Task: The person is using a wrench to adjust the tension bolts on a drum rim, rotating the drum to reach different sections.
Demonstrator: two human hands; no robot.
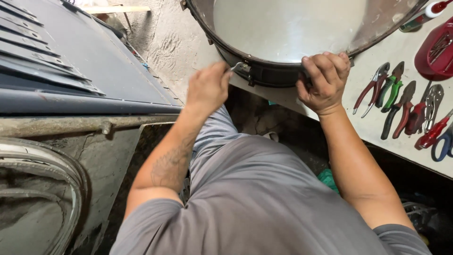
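A round drum [283,28] with a pale skin and a dark shell lies flat on the white workbench [377,66], overhanging its near edge. My right hand [324,75] grips the drum's near rim, fingers curled over the hoop. My left hand [207,87] is closed around a small metal tool [237,66] set against a metal lug on the drum's side wall.
Several pliers and cutters with red, green and blue handles [406,108] lie on the bench to the right, with a red object [436,52] behind them. A dark grey panel [71,61] and a metal hoop [42,189] are at the left. Rough concrete floor lies below.
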